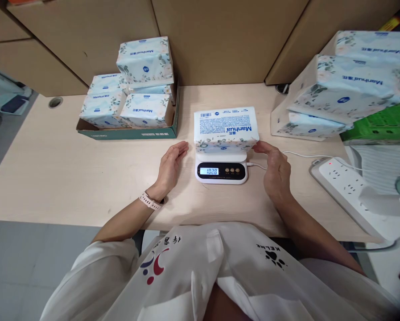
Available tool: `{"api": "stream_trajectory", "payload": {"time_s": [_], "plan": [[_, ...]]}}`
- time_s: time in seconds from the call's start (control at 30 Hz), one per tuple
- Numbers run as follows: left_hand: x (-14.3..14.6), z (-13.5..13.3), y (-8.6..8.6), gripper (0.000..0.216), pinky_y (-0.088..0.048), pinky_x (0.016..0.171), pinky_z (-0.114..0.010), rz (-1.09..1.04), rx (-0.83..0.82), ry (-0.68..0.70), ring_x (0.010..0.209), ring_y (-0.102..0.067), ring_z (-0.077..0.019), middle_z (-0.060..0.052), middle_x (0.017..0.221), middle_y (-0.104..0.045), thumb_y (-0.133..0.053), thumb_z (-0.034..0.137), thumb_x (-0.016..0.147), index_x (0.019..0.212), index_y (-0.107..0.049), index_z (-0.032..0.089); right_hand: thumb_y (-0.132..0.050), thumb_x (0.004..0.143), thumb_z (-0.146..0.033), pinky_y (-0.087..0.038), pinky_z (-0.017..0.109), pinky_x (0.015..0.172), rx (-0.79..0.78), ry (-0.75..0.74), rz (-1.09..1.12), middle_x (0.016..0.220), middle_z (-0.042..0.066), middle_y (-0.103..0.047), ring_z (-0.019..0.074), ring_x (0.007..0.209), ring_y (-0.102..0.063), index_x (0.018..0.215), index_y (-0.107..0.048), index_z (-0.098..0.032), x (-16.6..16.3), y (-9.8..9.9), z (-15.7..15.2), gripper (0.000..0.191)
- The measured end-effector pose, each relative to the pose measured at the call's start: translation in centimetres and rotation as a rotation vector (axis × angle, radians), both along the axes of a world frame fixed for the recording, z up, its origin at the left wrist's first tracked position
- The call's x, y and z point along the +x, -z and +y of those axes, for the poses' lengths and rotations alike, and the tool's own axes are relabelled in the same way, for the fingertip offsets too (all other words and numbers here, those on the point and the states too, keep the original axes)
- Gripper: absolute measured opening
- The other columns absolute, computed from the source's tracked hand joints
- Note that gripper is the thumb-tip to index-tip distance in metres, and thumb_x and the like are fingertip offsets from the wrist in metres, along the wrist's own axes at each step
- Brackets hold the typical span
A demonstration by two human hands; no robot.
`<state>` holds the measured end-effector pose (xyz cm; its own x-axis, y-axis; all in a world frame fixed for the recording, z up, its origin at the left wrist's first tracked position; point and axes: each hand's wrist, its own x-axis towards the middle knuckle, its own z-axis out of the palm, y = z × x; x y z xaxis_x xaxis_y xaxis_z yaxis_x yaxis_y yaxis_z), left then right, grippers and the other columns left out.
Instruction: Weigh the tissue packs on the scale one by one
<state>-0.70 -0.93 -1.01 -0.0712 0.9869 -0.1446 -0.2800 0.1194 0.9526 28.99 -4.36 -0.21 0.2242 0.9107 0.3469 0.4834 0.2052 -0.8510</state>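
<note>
Scale [221, 172]: stood on the table [102, 178].
Lone pack [225, 127]: lay on the scale.
Open box [129, 133]: stood behind and left of the scale, more packs [146, 109] inside it.
Pack stack [347, 96]: rose behind and right of the scale.
Power strip [343, 178]: lay well right of the scale.
Left hand [171, 167]: was left of the scale.
Right hand [276, 171]: was right of it.

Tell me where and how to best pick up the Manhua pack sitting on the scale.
Likely by its two short ends, the left hand coming from the left and the right hand from the right, pressing gently inward. The pack lies flat, long side running across the scale, so its ends face the hands.
</note>
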Motion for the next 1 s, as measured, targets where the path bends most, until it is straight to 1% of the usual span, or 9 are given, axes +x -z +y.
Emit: {"api": "stream_trajectory", "payload": {"time_s": [0.17, 0.33, 0.53, 0.67, 0.73, 0.87, 1.0], "plan": [[0.07, -0.10, -0.36, 0.026, -0.045, 0.133, -0.052, 0.008, 0.003, 0.007, 0.134, -0.071, -0.0279, -0.010, 0.132, -0.079, -0.073, 0.041, 0.096, 0.113, -0.081, 0.022, -0.029, 0.110, -0.072, -0.043, 0.067, 0.120, -0.032, 0.028, -0.015, 0.121, 0.009, -0.084, 0.0315, 0.119, -0.077, 0.132, -0.077, -0.028, -0.03, -0.18, -0.04, 0.069], [0.07, -0.05, -0.38, 0.026, -0.043, 0.135, -0.052, 0.000, 0.002, 0.012, 0.133, -0.071, -0.0282, -0.010, 0.129, -0.080, -0.075, 0.038, 0.093, 0.112, -0.081, 0.022, -0.030, 0.109, -0.073, -0.043, 0.067, 0.121, -0.039, 0.029, -0.011, 0.120, 0.009, -0.084, 0.0317, 0.120, -0.077, 0.131, -0.078, -0.027, -0.02, -0.11, 0.02, 0.069], [0.15, 0.01, -0.35, 0.023, -0.042, 0.136, -0.054, -0.021, -0.004, -0.002, 0.131, -0.072, -0.0282, -0.009, 0.126, -0.081, -0.077, 0.035, 0.091, 0.110, -0.082, 0.022, -0.030, 0.109, -0.072, -0.045, 0.064, 0.120, -0.031, 0.026, -0.021, 0.123, 0.009, -0.084, 0.0312, 0.121, -0.076, 0.121, -0.080, -0.023, -0.06, -0.40, 0.00, 0.070], [0.23, 0.03, -0.32, 0.022, -0.043, 0.135, -0.054, -0.009, -0.004, -0.002, 0.134, -0.071, -0.0290, -0.009, 0.127, -0.080, -0.077, 0.035, 0.091, 0.109, -0.082, 0.023, -0.031, 0.109, -0.070, -0.045, 0.067, 0.118, -0.039, 0.030, -0.031, 0.120, 0.011, -0.084, 0.0361, 0.120, -0.074, 0.111, -0.081, -0.028, 0.04, -0.53, -0.03, 0.065], [0.26, 0.05, -0.32, 0.022, -0.042, 0.135, -0.054, -0.006, -0.002, -0.005, 0.134, -0.070, -0.0294, -0.010, 0.127, -0.080, -0.077, 0.035, 0.091, 0.109, -0.082, 0.023, -0.031, 0.109, -0.068, -0.044, 0.068, 0.118, -0.037, 0.028, -0.035, 0.121, 0.011, -0.084, 0.0371, 0.121, -0.073, 0.108, -0.080, -0.030, 0.08, -0.51, -0.01, 0.062], [0.24, 0.05, -0.33, 0.024, -0.042, 0.135, -0.054, -0.005, 0.003, -0.001, 0.131, -0.071, -0.0292, -0.011, 0.128, -0.079, -0.079, 0.035, 0.090, 0.109, -0.081, 0.022, -0.031, 0.110, -0.065, -0.042, 0.067, 0.122, -0.009, 0.035, -0.030, 0.123, 0.009, -0.083, 0.0344, 0.122, -0.074, 0.104, -0.078, -0.028, 0.08, -0.30, 0.10, 0.060], [0.03, 0.05, -0.29, 0.029, -0.042, 0.135, -0.051, -0.001, 0.004, 0.029, 0.131, -0.071, -0.0270, -0.009, 0.128, -0.079, -0.081, 0.036, 0.086, 0.112, -0.079, 0.023, -0.034, 0.109, -0.066, -0.041, 0.067, 0.123, 0.010, 0.036, -0.008, 0.123, 0.007, -0.083, 0.0327, 0.124, -0.074, 0.098, -0.076, -0.030, 0.11, -0.05, 0.25, 0.057]]}}
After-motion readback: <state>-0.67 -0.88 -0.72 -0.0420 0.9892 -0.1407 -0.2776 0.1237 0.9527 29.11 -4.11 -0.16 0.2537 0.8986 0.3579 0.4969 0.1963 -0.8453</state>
